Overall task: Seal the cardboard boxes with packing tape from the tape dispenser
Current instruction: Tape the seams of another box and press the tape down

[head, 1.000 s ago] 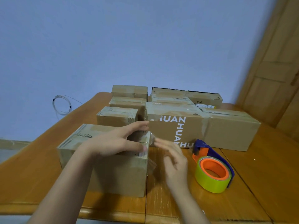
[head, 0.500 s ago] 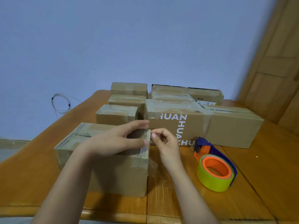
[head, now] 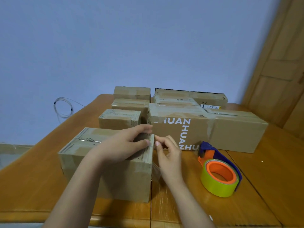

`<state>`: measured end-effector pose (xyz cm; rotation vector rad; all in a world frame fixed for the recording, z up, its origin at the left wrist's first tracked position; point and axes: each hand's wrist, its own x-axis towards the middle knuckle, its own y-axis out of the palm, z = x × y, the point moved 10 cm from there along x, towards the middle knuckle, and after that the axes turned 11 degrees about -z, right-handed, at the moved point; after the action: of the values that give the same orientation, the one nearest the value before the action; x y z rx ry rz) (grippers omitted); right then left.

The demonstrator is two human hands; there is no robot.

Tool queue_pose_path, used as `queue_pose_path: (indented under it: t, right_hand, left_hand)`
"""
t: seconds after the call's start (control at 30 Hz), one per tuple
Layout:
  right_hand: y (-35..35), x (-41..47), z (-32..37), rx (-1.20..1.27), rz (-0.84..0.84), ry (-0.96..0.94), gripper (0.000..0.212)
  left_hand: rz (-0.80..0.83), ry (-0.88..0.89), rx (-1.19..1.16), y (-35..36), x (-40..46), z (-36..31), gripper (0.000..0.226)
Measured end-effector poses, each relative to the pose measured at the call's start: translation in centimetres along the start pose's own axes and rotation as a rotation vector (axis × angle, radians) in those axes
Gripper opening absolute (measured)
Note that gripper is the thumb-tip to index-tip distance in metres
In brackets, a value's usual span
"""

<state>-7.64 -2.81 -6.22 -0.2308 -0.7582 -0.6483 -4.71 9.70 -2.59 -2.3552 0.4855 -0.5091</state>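
Near the tabletop's [head: 271, 186] front edge, the left hand [head: 121, 145] lies spread on the box [head: 105, 175], fingers pressing its right top edge, while the right hand [head: 169, 155] pinches a clear tape [head: 156, 171] end at that corner. The step looks like smoothing the strip down the box's side; next it needs pressing flat without creases. The dispenser [head: 220, 171] lies right of the right hand, apart from it, and more boxes [head: 205, 129] stand toward the far edge.

Soft, even indoor light, moderately bright, with only faint shadows beside the boxes on the tabletop [head: 271, 178]. A mild sheen shows on the wood. Wide-angle distortion bends the door frame [head: 269, 55]. Focus is slightly soft throughout.
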Motion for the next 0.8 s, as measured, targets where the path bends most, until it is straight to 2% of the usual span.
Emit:
queue_pose_path:
  t: [0.2, 0.37, 0.57, 0.63, 0.8]
  right_hand:
    - [-0.1, -1.7, 1.3, -0.055, 0.049, -0.135, 0.034]
    - [-0.6, -1.9, 1.2, 0.006, 0.047, -0.081, 0.043]
    - [-2.7, -3.2, 1.0, 0.225, -0.074, 0.173, 0.031]
    - [-3.0, -4.1, 1.6, 0.257, -0.077, 0.192, 0.023]
    - [-2.9, -6.1, 3.7, 0.26, -0.029, 0.166, 0.026]
  left_hand:
    - [0.003, 0.015, 0.052, 0.0, 0.1, -0.2, 0.048]
    - [0.004, 0.005, 0.043, 0.0, 0.0, -0.2, 0.047]
    - [0.009, 0.011, 0.052, -0.2, -0.2, -0.4, 0.046]
    - [0.01, 0.007, 0.037, -0.2, -0.1, -0.3, 0.046]
    - [0.005, -0.001, -0.026, -0.1, 0.0, -0.1, 0.045]
